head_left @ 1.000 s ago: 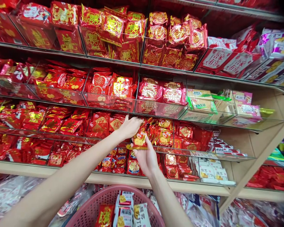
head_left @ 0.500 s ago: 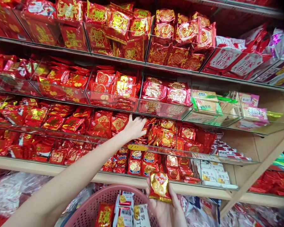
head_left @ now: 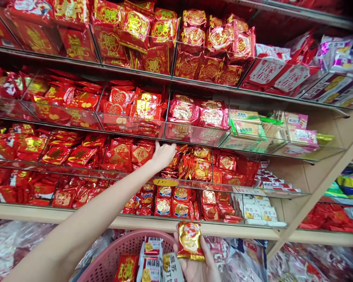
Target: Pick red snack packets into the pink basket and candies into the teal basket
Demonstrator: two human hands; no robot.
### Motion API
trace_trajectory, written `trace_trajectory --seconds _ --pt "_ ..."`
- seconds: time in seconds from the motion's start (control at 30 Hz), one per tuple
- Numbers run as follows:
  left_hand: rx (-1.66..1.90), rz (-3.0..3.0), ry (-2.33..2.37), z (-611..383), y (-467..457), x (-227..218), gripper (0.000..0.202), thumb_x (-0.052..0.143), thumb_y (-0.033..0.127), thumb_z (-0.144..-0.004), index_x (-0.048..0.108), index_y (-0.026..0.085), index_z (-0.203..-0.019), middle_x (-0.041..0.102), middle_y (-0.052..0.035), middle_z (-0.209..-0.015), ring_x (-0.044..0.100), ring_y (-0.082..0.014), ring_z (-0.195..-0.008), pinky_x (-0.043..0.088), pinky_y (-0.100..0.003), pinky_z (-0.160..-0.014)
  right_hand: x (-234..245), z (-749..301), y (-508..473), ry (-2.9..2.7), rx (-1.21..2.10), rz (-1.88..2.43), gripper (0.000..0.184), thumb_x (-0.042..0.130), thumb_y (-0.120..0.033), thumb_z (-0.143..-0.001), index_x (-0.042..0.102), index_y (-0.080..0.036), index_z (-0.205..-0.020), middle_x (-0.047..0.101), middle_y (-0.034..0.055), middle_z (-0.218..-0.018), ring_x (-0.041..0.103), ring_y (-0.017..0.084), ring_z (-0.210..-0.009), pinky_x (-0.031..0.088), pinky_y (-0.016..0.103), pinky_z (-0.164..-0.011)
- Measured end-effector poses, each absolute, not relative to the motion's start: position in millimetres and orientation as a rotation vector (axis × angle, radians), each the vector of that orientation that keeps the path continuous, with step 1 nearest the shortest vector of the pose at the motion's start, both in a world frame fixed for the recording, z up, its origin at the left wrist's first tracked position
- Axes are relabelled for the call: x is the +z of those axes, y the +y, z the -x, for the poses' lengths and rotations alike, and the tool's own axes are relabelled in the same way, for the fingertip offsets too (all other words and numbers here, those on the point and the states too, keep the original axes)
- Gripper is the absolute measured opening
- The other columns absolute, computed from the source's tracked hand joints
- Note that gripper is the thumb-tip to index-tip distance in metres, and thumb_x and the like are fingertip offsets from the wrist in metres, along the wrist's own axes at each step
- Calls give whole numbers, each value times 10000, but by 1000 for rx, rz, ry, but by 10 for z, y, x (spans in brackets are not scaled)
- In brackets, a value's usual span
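My left hand [head_left: 164,156] reaches into the third shelf row, just under the glass of the row above. Its fingers are bent down among red packets, and their tips are hidden, so whatever they grip cannot be made out. Left of it stand red biscuit packets [head_left: 142,153] with gold diamond prints. Low in front, my right hand [head_left: 201,268] lies palm up, closed around a gold-and-red snack packet [head_left: 190,239]. Beside it is a pink plastic basket [head_left: 106,256] holding a red packet [head_left: 127,268], white-and-blue packets [head_left: 151,263] and a pale packet [head_left: 172,267].
Clear dividers split the shelves into bins of mostly red packets [head_left: 73,152]. A yellow tag [head_left: 166,182] marked 10 sits on a glass front edge. Green-and-cream packs [head_left: 247,124] stand at the right, near a wooden shelf post [head_left: 317,196]. Plastic-wrapped bags [head_left: 23,246] lie below.
The view has shifted slightly right. The fingers of my left hand, stretched out before, are now bent down among the packets. My right hand still holds the gold-and-red snack packet.
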State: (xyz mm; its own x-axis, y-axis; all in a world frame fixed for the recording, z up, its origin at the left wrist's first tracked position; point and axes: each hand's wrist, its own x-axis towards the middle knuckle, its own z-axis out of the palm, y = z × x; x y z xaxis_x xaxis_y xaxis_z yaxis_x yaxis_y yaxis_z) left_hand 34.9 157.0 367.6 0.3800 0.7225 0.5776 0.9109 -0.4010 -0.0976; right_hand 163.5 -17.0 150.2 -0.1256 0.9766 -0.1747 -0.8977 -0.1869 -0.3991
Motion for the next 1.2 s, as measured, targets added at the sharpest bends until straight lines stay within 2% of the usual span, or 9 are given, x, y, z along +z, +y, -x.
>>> trace_trajectory --seconds 0.23,0.37,0.53,0.7,0.8,0.9,1.03,1.13,1.2 --pt "-663 2151 -1540 -488 1575 3670 342 466 389 -889 555 139 -1106 652 -43 -905 630 -174 -851 477 -448 -887 1453 -1612 -205 -228 1671 501 413 704 -491 -680 706 -181 -952 718 106 -1034 598 278 -1104 512 435 -880" --pt "-687 2149 -1527 -518 1601 3626 348 439 381 -900 538 137 -1129 657 -46 -898 633 -180 -850 450 -469 -920 1470 -1637 -231 -248 1661 520 396 694 -485 -686 703 -201 -962 730 93 -982 617 279 -1075 513 439 -879" --pt "-711 2202 -1447 -463 1561 3576 335 389 295 -885 500 117 -1147 676 -88 -953 644 -234 -873 284 -586 -1036 1490 -1605 -254 -272 1678 532 378 656 -469 -736 678 -215 -1015 734 83 -941 639 278 -1025 522 449 -859" --pt "-718 2165 -1435 -509 1559 3538 406 438 223 -823 455 68 -1198 667 -146 -990 640 -289 -897 176 -639 -1055 1507 -1576 -309 -320 1705 559 423 557 -480 -834 597 -171 -1121 679 89 -1074 645 222 -969 517 453 -853" --pt "-727 2112 -1445 -567 1598 3518 424 463 234 -830 443 51 -1211 662 -167 -984 637 -307 -902 174 -644 -1048 1503 -1603 -332 -346 1707 579 435 546 -484 -842 584 -169 -1139 667 93 -1097 640 216 -973 519 452 -847" --pt "-721 2079 -1445 -590 1641 3512 467 508 295 -835 437 46 -1223 663 -172 -975 636 -316 -904 200 -636 -1041 1488 -1627 -332 -357 1711 591 403 608 -483 -781 645 -204 -1071 692 91 -1077 642 254 -997 539 433 -793" --pt "-682 2059 -1446 -554 1669 3534 438 513 327 -854 465 83 -1214 682 -124 -933 651 -272 -873 264 -594 -1037 1462 -1611 -317 -351 1726 591 357 674 -478 -691 704 -250 -964 715 79 -1042 632 300 -1028 554 424 -709" --pt "-667 2037 -1443 -521 1666 3555 379 509 322 -861 502 109 -1174 690 -82 -891 658 -233 -835 304 -562 -1030 1439 -1575 -310 -341 1750 585 374 674 -491 -683 709 -235 -953 726 90 -997 638 303 -1014 555 427 -698" --pt "-683 2023 -1423 -510 1654 3560 357 501 300 -858 513 99 -1153 692 -92 -878 659 -237 -818 309 -563 -1023 1424 -1553 -305 -329 1764 575 386 670 -498 -685 709 -217 -947 730 99 -973 642 299 -1003 553 425 -706"
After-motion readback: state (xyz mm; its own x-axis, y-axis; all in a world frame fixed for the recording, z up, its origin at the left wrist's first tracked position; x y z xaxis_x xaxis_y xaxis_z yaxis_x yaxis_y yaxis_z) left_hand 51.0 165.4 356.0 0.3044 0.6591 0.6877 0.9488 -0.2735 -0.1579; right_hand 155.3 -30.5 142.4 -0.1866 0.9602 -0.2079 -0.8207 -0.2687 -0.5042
